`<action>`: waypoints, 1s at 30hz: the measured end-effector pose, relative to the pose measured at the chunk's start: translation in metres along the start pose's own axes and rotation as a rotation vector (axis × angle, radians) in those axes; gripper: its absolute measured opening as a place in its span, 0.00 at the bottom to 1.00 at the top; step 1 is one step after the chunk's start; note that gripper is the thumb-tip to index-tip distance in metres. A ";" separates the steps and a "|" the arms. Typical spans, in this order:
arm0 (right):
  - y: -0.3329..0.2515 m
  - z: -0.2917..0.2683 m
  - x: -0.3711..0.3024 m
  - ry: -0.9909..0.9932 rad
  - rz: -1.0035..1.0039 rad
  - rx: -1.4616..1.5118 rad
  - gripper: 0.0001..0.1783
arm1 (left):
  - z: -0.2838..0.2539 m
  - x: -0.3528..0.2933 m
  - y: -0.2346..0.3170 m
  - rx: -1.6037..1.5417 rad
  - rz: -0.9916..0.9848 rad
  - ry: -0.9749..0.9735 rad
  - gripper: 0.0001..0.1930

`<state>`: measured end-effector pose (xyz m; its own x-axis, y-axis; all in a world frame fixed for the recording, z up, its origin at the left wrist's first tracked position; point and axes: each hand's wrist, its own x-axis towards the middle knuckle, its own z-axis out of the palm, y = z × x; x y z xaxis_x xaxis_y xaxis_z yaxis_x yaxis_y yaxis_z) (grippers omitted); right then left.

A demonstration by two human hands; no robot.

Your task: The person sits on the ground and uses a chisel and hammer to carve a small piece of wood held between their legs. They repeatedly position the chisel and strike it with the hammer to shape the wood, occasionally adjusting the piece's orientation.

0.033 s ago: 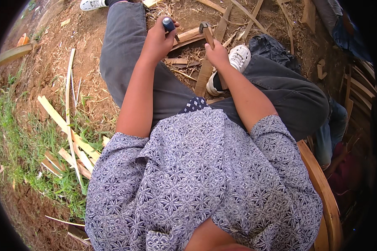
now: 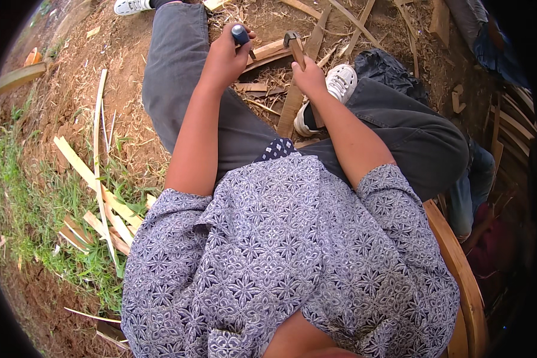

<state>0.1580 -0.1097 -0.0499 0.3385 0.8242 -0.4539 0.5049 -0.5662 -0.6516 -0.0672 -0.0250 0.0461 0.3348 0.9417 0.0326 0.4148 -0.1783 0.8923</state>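
My left hand is closed around a chisel with a blue handle and a pale round end. Its dark blade slants down to a light wooden piece on the ground between my legs. My right hand grips a hammer by its wooden handle. The dark metal hammer head is raised to the right of the chisel, apart from it. Part of the wooden piece is hidden behind the hammer.
Wood shavings and a long board lie between my legs. A black plastic bag is beside my right shoe. Offcut strips rest on grass at left. Another person's jeans show at right, near a curved timber.
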 end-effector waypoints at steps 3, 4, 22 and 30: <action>0.001 0.001 0.002 -0.010 0.002 -0.017 0.22 | 0.000 0.000 0.000 -0.001 -0.015 0.004 0.12; 0.001 0.000 0.002 -0.015 0.004 -0.016 0.22 | 0.000 0.000 0.001 -0.001 -0.021 0.003 0.12; -0.003 0.001 -0.001 0.010 -0.001 -0.018 0.22 | 0.000 0.000 0.003 0.010 -0.009 0.005 0.12; -0.004 0.000 -0.001 0.007 0.006 -0.025 0.22 | 0.003 0.001 -0.001 0.005 -0.004 0.008 0.12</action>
<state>0.1559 -0.1083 -0.0473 0.3471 0.8206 -0.4540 0.5225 -0.5712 -0.6330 -0.0652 -0.0245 0.0437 0.3264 0.9447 0.0327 0.4205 -0.1761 0.8900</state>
